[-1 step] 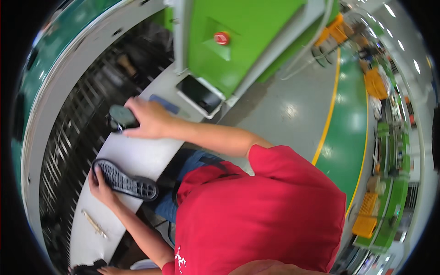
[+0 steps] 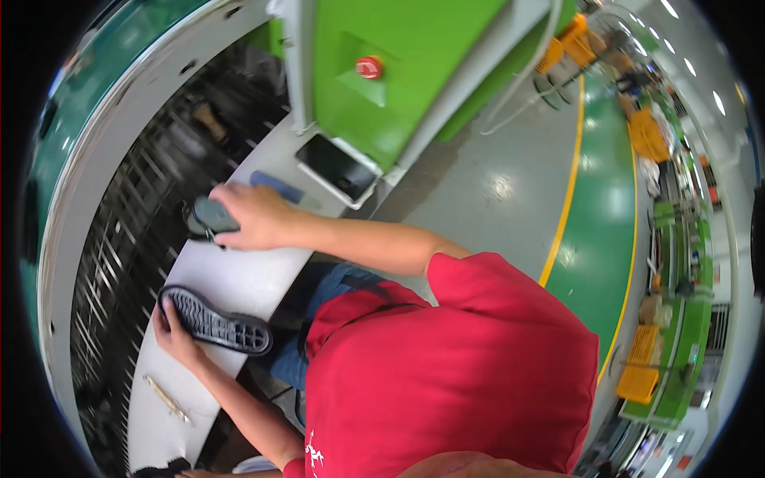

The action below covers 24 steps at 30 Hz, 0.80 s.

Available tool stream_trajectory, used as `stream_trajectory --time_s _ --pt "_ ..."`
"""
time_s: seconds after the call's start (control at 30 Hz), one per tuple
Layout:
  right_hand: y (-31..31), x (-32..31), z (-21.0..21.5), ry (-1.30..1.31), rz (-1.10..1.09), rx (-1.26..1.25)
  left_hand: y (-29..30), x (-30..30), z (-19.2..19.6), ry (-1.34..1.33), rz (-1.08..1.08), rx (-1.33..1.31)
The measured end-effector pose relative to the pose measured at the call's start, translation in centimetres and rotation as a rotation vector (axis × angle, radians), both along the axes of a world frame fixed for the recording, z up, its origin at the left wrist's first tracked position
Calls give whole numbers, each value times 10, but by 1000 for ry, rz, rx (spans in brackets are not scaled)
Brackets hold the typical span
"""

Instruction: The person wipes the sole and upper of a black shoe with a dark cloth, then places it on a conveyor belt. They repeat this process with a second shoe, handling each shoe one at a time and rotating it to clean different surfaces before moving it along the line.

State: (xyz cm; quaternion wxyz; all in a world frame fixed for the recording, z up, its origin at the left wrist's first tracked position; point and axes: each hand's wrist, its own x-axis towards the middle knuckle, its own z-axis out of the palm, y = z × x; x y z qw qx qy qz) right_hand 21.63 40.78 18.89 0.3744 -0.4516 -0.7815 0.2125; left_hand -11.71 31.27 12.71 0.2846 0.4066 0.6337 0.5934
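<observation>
right hand (image 2: pixel 253 217) is what i see closed around a small dark grey object (image 2: pixel 213 215) at the far edge of the white table (image 2: pixel 239 279), beside the metal rack (image 2: pixel 135 231). left hand (image 2: pixel 177 338) lies flat, fingers spread, pressing a black shoe sole (image 2: pixel 213 321), tread up, on the table's near edge. a thin tool (image 2: pixel 166 397) lies just beyond it.

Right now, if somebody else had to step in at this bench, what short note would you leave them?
Left hand: resting on the black shoe sole, which lies tread up on the white bench.
Right hand: gripping a small dark grey object at the bench's far edge, beside the metal rack.
A slim pale tool lies unused on the bench nearer the person.
Done or left: cannot tell from this view.
</observation>
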Motion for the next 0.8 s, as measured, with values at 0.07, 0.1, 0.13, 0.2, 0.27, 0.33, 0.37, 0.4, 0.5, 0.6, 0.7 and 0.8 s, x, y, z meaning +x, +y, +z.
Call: stream_trajectory --time_s 0.07,0.1,0.13,0.2,0.27,0.33,0.37,0.4,0.5,0.6,0.7,0.8 --pt "-4 5 11 -134 58 -102 2 -4 2 -47 -8 -48" --pt "-3 4 14 -158 75 -130 3 -4 4 -152 -30 -53" --pt "-1 3 23 -183 94 -159 6 -2 7 -260 -51 -59" --pt "12 -3 32 -230 137 -313 7 -6 11 -309 -59 -39" --pt "28 -6 29 -265 144 -430 18 8 26 -360 -43 4" --pt "30 -12 11 -236 92 -364 28 17 41 -315 -39 76" --pt "24 -16 2 -226 30 -255 32 23 47 -289 -30 98" --pt "22 -19 0 -213 -25 -142 32 32 58 -260 -15 126" --pt "2 -26 24 231 123 144 16 72 101 -51 74 163" --pt "-25 -30 59 491 272 103 4 112 131 166 108 206" --pt "-36 -37 59 560 258 162 -4 135 141 359 88 276" --pt "-46 -43 57 636 207 246 -18 143 138 454 128 321"
